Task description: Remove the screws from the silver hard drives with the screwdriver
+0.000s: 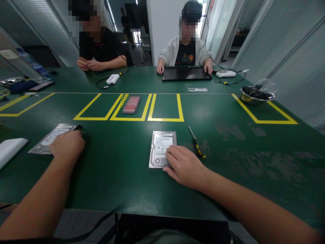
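A silver hard drive [158, 145] with a white label lies flat on the green table in front of me. My right hand [186, 166] grips its right side, fingers over the top and thumb by the near corner. Just right of it rests a screwdriver [198, 146] with a yellow and black handle. Over on the left, my left hand [68, 143] is closed beside a second hard drive [52, 136] in a clear plastic bag. A small dark piece [79, 128] shows at its fingertips; what these fingers hold is hidden.
Yellow tape outlines [165, 119] mark the table. A red, blurred object [131, 105] lies within one. A metal bowl [256, 98] of dark items stands at right, a white object [10, 149] at left. Across the table, one person holds a black panel [186, 74]; another sits left.
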Available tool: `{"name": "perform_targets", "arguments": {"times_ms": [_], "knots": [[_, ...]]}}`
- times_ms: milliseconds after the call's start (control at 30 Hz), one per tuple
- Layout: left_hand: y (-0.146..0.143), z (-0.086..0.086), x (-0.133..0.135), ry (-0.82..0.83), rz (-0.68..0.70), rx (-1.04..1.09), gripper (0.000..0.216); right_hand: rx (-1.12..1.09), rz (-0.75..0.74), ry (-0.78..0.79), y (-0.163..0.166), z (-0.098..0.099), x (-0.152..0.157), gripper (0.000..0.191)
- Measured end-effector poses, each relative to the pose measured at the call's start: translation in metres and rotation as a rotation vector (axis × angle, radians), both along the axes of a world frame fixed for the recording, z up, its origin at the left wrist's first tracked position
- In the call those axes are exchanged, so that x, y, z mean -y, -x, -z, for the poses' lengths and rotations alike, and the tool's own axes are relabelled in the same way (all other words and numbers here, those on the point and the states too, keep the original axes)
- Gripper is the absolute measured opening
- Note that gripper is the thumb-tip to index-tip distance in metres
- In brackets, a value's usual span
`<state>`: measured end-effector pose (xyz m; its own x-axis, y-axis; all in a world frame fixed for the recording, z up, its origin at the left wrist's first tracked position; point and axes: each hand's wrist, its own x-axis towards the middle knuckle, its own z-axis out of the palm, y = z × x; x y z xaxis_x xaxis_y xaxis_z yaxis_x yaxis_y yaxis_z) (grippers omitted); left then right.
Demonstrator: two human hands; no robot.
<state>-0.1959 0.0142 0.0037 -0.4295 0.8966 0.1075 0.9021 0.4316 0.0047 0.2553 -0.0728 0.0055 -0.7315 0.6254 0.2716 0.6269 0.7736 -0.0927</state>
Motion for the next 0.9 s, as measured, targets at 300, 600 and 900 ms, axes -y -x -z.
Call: {"name": "perform_targets", "arguments": {"times_ms": [300, 600, 900], "knots": [[-0.0099, -0.0048, -0.0007, 0.139, -0.083, -0.114, 0.042, 0.001, 0.005, -0.006, -0.0006, 0.0012, -0.0013, 0.036], [-0.0071, -0.0011, 0.0034, 0.098, -0.063, -0.138, 0.047, -0.015, -0.01, 0.002, -0.0006, -0.0011, -0.0011, 0.035], [-0.0017, 0.0008, 0.0017, 0.031, -0.038, -0.113, 0.043, -0.017, -0.015, -0.009, -0.0012, 0.0005, -0.0015, 0.035]]}}
